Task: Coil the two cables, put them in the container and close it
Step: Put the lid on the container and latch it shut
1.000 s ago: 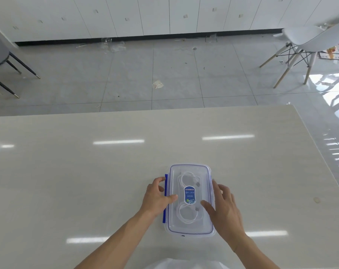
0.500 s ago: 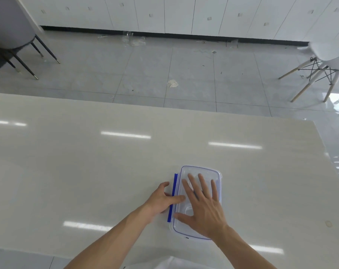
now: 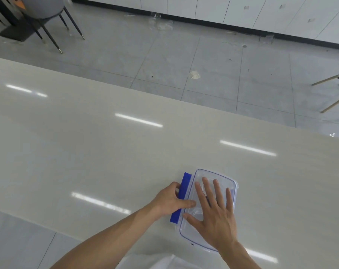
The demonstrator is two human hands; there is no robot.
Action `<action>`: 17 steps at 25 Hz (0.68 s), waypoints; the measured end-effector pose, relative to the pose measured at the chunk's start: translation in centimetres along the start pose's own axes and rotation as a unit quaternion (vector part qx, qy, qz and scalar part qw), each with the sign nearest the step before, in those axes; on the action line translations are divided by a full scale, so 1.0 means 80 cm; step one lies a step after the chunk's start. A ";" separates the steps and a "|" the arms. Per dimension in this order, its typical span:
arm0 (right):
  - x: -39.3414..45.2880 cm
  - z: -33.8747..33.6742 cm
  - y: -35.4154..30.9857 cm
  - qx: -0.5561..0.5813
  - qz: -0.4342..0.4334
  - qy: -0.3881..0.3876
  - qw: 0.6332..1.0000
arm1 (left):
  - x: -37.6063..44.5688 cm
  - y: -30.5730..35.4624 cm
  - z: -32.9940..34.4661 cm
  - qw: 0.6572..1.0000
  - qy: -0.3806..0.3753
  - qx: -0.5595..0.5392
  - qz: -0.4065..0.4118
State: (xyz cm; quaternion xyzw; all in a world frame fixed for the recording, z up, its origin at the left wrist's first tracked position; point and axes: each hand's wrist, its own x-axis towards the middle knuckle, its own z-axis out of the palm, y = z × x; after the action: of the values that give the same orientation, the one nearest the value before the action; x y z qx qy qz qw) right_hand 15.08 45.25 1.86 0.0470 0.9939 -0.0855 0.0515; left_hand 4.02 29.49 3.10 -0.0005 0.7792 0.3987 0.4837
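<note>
Near the table's (image 3: 87, 152) front edge lies the clear container (image 3: 207, 175), lid on. Flat upon the lid rests the right hand (image 3: 216, 214), fingers spread, gripping nothing. At its left side, the left hand (image 3: 172, 200) pinches the blue latch (image 3: 185, 183), thumb across it.

Cables: not discernible; right hand (image 3: 216, 216) lies flat, fingers spread, over the lid of the clear container (image 3: 203, 173), covering most of its contents and any label.
Blue latch (image 3: 184, 186): middle stretch hidden behind left hand (image 3: 171, 200); whether it is snapped down cannot be told.
Container's right-side latch: not discernible.
Grey chair (image 3: 46, 8), top left: seat cut by the frame edge.
Second chair (image 3: 331, 90), right: only wooden legs in view.
Floor debris (image 3: 194, 75): too small to identify.
</note>
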 end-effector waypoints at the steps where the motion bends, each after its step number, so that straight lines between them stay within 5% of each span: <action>1: 0.000 0.000 0.000 0.001 -0.001 0.004 1.000 | -0.002 0.001 0.001 1.000 0.010 0.014 0.006; 17: -0.001 0.005 0.002 0.016 0.004 0.019 1.000 | -0.022 0.019 0.020 0.992 0.057 0.087 0.074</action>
State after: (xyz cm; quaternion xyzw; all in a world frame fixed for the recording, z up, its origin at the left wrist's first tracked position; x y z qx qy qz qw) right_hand 15.20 45.35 1.46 0.0532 0.9930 -0.1004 0.0321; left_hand 5.57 30.85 5.04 0.0765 0.8349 0.3637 0.4060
